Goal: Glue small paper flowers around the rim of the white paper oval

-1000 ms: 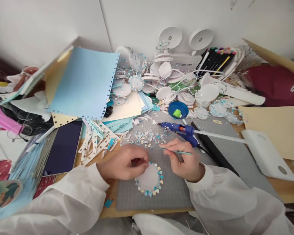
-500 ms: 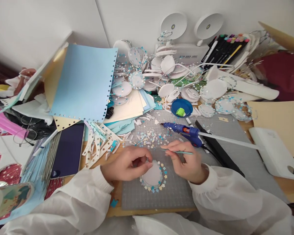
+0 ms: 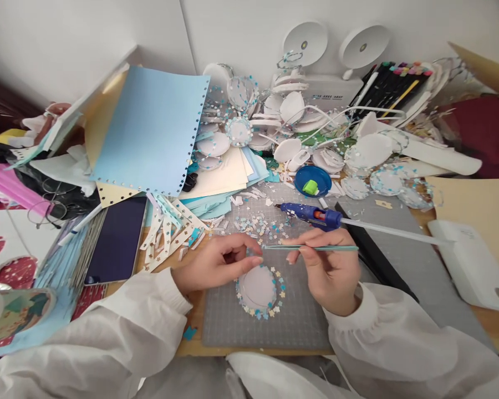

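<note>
A round white disc (image 3: 258,288) lies on the grey cutting mat (image 3: 228,332), ringed by small blue, white and cream star pieces. Over its upper left edge is my left hand (image 3: 227,260), thumb and index finger curled close together; whatever they hold is too small to make out. My right hand (image 3: 332,271) is to the right of the disc, closed on thin teal tweezers (image 3: 328,248) whose tip points left toward my left fingertips. Loose star pieces (image 3: 261,224) are scattered on the mat beyond both hands.
A blue glue gun (image 3: 311,213) lies behind my right hand, near a blue dish (image 3: 312,181). Blue paper (image 3: 149,130), paper strips (image 3: 170,227) and a dark phone (image 3: 116,241) are at left. White discs (image 3: 291,108) are piled at the back; a white device (image 3: 469,266) sits right.
My right hand has moved right and slightly down with the tweezers, which now lie more level. My left hand stays near the disc. The whole view has shifted slightly.
</note>
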Demonstrator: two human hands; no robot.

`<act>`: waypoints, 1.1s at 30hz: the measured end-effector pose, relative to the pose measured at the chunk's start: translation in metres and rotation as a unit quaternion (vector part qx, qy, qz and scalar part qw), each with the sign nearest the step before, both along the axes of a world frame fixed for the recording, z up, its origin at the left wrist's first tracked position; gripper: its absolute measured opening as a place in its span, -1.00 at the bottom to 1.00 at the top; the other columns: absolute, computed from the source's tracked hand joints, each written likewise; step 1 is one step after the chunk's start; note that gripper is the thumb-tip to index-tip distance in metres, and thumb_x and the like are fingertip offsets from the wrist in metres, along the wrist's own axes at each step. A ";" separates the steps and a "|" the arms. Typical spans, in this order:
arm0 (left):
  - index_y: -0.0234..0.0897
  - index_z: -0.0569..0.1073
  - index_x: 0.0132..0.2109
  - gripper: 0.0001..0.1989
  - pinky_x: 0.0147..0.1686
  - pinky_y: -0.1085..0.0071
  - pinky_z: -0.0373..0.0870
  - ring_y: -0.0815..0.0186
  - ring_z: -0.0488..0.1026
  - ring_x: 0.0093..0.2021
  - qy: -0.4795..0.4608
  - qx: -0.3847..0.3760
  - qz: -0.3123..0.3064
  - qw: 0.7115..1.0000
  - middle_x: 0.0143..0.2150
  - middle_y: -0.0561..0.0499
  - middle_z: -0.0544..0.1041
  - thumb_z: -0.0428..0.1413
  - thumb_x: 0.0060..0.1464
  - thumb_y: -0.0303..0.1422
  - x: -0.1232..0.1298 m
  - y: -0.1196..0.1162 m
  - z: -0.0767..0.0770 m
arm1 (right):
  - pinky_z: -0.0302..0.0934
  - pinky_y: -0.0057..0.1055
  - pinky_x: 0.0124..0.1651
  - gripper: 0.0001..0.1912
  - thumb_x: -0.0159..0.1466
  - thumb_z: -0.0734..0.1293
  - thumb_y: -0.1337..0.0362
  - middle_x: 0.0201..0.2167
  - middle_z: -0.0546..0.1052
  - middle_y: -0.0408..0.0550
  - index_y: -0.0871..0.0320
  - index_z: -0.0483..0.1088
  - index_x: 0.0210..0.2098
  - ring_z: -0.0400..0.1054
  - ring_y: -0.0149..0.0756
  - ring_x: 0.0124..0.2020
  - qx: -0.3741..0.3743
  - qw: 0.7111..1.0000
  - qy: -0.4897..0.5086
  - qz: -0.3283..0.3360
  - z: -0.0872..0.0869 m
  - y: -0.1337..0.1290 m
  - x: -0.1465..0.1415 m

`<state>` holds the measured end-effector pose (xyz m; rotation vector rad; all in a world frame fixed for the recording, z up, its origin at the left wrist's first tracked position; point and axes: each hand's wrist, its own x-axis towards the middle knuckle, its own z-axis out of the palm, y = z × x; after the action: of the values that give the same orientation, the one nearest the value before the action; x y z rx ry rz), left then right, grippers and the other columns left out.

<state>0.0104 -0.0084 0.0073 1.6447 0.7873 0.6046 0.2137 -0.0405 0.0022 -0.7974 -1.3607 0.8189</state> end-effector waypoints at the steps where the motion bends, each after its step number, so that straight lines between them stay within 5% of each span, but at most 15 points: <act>1: -0.43 0.41 -0.11 -0.76 -0.63 0.58 0.02 0.52 0.09 -0.63 -0.016 -0.008 0.008 1.000 -0.62 0.21 0.17 0.10 0.15 -0.31 0.000 0.000 -0.001 | 0.36 -0.45 -0.51 -0.84 0.28 0.24 0.49 -0.34 0.54 -0.09 0.11 0.24 -0.23 0.41 -0.46 -0.53 -0.001 1.000 0.000 0.005 0.000 0.000 -0.001; 23: -0.39 0.46 -0.24 -0.80 -0.61 0.56 -0.01 0.51 0.06 -0.60 -0.053 -0.046 0.053 0.996 -0.61 0.16 0.18 0.11 0.17 -0.29 0.000 0.004 -0.002 | 0.37 -0.46 -0.51 -0.83 0.27 0.25 0.48 -0.37 0.47 -0.11 0.10 0.25 -0.21 0.46 -0.37 -0.41 0.010 1.000 -0.014 0.000 0.001 0.000 0.000; 33: -0.36 0.43 -0.21 -0.69 -0.58 0.56 0.08 0.50 0.12 -0.62 -0.070 -0.085 0.065 0.992 -0.64 0.16 0.22 -0.06 0.28 -0.20 -0.003 0.005 -0.001 | 0.39 -0.36 -0.29 -0.86 0.26 0.28 0.43 -0.30 0.49 -0.05 0.09 0.29 -0.22 0.46 -0.32 -0.27 -0.023 0.972 -0.233 -0.013 -0.023 0.003 0.004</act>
<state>0.0079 -0.0030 0.0065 1.3874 0.8249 0.7168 0.2182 -0.0373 -0.0205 -1.0877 -1.7429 0.6666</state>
